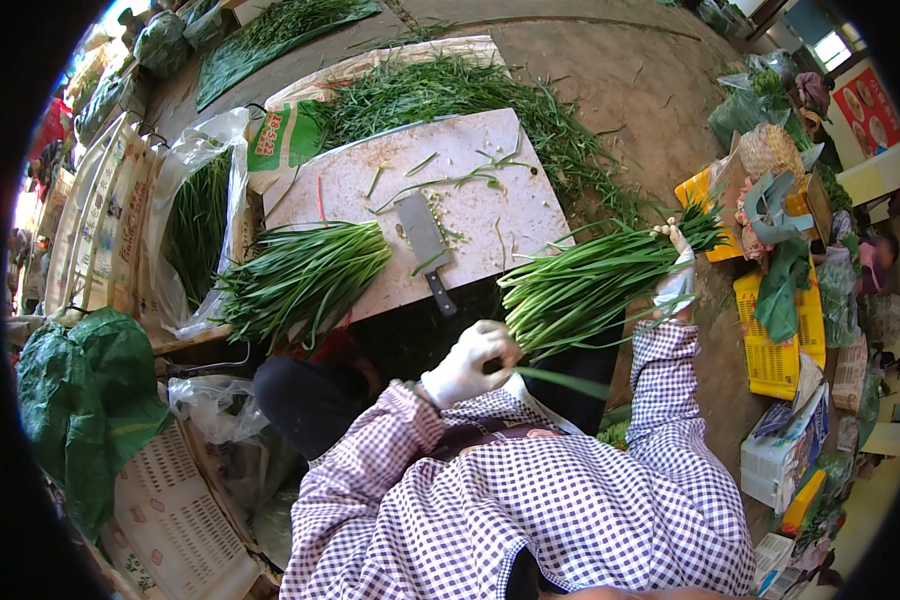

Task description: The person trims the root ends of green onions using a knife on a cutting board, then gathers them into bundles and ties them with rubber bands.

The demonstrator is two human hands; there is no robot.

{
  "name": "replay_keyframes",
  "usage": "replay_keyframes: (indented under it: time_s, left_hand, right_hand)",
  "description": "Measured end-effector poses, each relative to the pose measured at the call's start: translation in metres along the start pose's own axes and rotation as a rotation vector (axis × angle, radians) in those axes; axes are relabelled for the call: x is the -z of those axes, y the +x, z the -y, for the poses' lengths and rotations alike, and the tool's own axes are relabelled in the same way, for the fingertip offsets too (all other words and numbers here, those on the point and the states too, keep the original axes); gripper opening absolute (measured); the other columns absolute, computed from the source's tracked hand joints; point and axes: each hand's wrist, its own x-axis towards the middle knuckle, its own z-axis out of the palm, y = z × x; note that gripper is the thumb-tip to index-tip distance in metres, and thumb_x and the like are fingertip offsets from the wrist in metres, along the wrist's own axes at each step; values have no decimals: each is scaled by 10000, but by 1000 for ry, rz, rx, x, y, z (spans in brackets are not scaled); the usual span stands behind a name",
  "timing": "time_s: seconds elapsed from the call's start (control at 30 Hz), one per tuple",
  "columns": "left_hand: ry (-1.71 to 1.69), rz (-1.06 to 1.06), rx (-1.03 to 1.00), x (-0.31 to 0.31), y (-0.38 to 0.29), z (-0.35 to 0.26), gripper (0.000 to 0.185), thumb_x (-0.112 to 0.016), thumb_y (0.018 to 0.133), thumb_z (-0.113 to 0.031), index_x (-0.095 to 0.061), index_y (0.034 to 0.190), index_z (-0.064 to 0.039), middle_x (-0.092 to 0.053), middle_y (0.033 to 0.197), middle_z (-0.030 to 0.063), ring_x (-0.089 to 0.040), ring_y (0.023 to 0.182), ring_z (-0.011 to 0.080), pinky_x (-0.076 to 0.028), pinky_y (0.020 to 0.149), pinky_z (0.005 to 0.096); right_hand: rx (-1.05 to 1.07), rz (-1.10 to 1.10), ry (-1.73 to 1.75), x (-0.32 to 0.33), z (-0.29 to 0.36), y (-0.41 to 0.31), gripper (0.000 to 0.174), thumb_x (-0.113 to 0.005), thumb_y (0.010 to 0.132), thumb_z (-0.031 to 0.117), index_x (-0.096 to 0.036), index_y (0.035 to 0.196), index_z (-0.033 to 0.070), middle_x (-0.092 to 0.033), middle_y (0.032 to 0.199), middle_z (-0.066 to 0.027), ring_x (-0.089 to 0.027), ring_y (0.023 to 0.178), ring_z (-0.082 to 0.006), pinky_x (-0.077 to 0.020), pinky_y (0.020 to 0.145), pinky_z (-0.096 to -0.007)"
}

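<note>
My right hand (673, 274), in a whitish glove with bare-looking fingertips, grips a bunch of garlic chives (577, 289) near its leafy end. The pale stem ends point towards my left hand (474, 364), which is gloved too. Its thumb and finger pinch a loose green chive leaf (566, 382), blurred, just below the stem ends. A second chive bunch (315, 274) lies over the left front of the pale board (360, 176). Between the two bunches lies a cleaver (424, 236) with a black handle, which sticks out over the board's near edge. Scraps of leaf are scattered around it.
Loose green leaves (435, 94) are heaped on sacking behind the board. At the left stand a clear plastic bag (232, 157) of chives and a green plastic sack (94, 420). Yellow crates (769, 337) and a white crate (776, 457) line the right side. People are partly visible at far right.
</note>
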Motion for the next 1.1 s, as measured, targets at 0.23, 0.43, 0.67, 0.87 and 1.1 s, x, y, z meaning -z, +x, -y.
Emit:
replay_keyframes:
  time_s: [0.23, 0.43, 0.67, 0.87, 1.1]
  left_hand:
    - [341, 35, 396, 30, -49, 0, 311, -795, 657, -169, -653, 912, -61, -665, 939, 110, -629, 900, 307, -501, 829, 402]
    - [284, -424, 343, -8, 14, -9, 398, -836, 683, -149, -661, 1026, -46, -634, 869, 81, -624, 832, 229, -515, 768, 327]
    - [202, -447, 429, -19, 39, -1, 111, -741, 795, -87, -674, 870, -41, -591, 765, 80, -605, 700, 193, -491, 646, 308]
    - [-50, -574, 647, -37, 31, 16, 96, -699, 849, -110, -665, 888, -30, -602, 746, 82, -587, 686, 157, -488, 658, 280]
    - [319, -514, 763, -33, 0, 42, 136, -665, 836, -205, -658, 820, -70, -636, 821, 116, -640, 766, 284, -512, 702, 376]
  right_hand:
    - [4, -10, -69, 6, 4, 0, 188, -572, 973, 207, -618, 1112, 89, -648, 948, -21, -626, 914, -152, -552, 837, -346]
    - [-2, -38, -127, -9, 0, -3, 162, -581, 965, 187, -645, 1083, 96, -652, 948, -18, -634, 908, -159, -547, 847, -340]
    - [9, -61, -136, -7, -7, 5, 257, -584, 975, 210, -607, 1180, 56, -659, 964, -33, -641, 922, -158, -555, 833, -318]
    - [-25, -29, -96, -15, -5, -1, 179, -614, 938, 149, -650, 1095, 72, -649, 923, -13, -630, 912, -162, -523, 863, -305]
    - [38, -97, -28, -20, -3, -4, 166, -600, 949, 164, -646, 1088, 85, -647, 930, -15, -627, 904, -161, -528, 859, -322]
